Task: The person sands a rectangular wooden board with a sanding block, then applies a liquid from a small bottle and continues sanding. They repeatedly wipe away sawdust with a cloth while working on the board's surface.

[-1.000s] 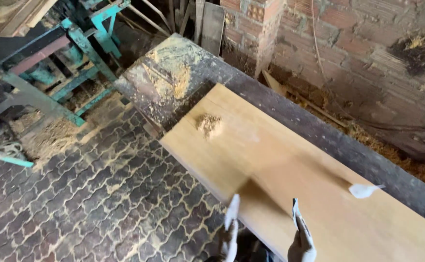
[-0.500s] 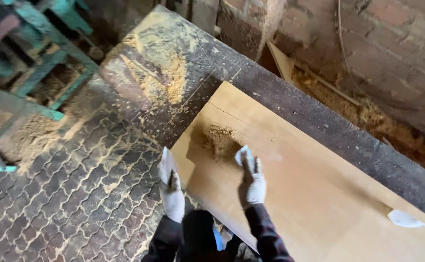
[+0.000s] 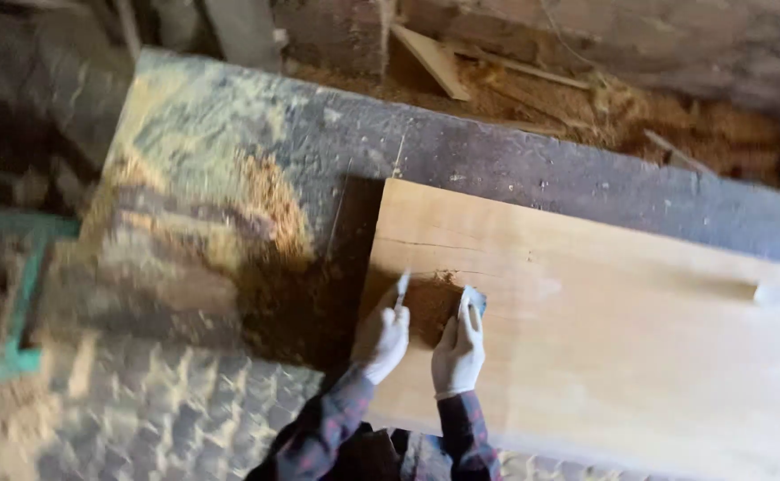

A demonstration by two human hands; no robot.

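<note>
Left gloved hand (image 3: pixel 381 338) and right gloved hand (image 3: pixel 459 352) each grip what looks like a small pale scraper, flanking the brown sawdust-paste mound (image 3: pixel 430 305) near the pale wooden board's (image 3: pixel 604 338) end — spreading underway; next calls for pressing flat.

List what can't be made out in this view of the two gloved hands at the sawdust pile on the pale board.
- Left hand and right hand: each holds a small pale flat piece; motion blur hides what kind.
- Brown sawdust pile: partly covered by both hands.
- Long pale wooden board: right end cut off by the frame edge.
- Small white object on the board: too blurred to identify.
- Green metal frame, left: smeared by blur.
</note>
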